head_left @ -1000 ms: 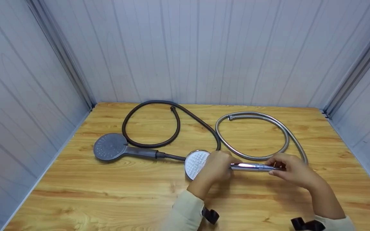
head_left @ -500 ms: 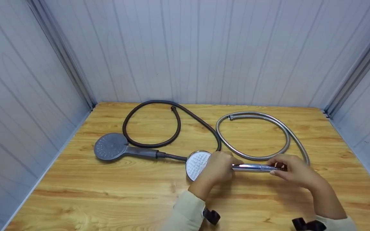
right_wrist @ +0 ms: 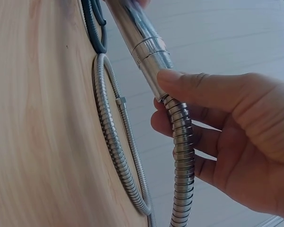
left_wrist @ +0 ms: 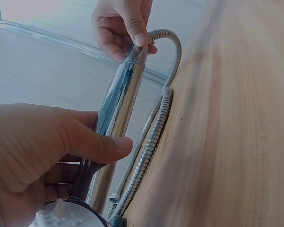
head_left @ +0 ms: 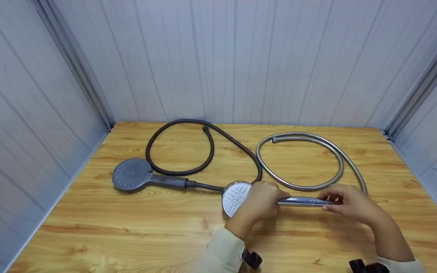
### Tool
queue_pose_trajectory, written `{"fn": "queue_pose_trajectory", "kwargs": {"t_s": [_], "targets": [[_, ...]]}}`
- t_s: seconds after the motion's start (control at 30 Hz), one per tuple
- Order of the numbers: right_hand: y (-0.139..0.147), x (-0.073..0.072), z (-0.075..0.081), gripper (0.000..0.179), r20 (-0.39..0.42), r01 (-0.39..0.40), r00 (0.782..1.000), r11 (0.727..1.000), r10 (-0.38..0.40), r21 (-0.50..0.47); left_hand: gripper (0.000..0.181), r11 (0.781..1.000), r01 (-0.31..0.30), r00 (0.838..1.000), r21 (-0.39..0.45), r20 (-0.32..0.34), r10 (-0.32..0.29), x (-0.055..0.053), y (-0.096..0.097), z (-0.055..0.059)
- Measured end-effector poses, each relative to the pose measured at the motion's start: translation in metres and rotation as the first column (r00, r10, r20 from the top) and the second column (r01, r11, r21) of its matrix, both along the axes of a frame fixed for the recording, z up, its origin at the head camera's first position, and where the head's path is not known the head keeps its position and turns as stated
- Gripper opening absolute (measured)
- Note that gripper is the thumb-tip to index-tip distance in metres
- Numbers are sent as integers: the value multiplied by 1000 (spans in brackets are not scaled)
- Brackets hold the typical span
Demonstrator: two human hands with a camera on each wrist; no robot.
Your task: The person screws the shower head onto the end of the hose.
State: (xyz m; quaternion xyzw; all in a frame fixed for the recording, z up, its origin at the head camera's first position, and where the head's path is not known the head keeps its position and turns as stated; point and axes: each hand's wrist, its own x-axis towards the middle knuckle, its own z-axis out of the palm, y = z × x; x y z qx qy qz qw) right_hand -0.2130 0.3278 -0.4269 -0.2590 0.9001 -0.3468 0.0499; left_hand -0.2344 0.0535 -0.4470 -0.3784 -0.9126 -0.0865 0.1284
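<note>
A chrome hand shower [head_left: 298, 201] with a white nozzle face is held level above the wooden table. My left hand [head_left: 262, 201] grips its handle close to the head, thumb laid along the chrome in the left wrist view. At the handle's far end, my right hand [head_left: 351, 206] pinches the smooth hose nut [right_wrist: 154, 78] between thumb and fingers. From that nut the ribbed metal hose [right_wrist: 182, 161] bends down past the right fingers. The nut sits flush against the handle; the thread inside is hidden.
A dark grey hand shower [head_left: 131, 174] lies at left, its black hose [head_left: 180, 172] looped behind and passing near the chrome head. The metal hose's loop [head_left: 341, 163] rests at back right. Panelled walls [head_left: 218, 60] enclose the table [head_left: 146, 235] at the back and sides.
Both hands and the chrome hand shower have shifted slightly right and toward the front. The right fingers have moved a little at the nut; both grips stay on.
</note>
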Motion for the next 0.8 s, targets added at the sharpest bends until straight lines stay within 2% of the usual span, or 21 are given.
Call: {"fn": "queue_pose_trajectory", "kwargs": {"t_s": [0.23,0.53,0.73,0.8], "targets": [[7,3,-1,18,5,-6,1000,1000,6,-14,39,1000,1,1000,-18,5,-1,3,5,1],[19,6,-6,20,-33,-19,999,999,18,-28,35,998,9,1000,-63,23,-8,3,16,2],[28,9,-10,19,-84,-29,996,999,25,-46,30,996,54,998,-75,-40,-57,0,24,2],[30,10,-11,19,-80,-14,997,999,10,-42,33,995,64,997,-81,-32,-67,-1,27,3]]}}
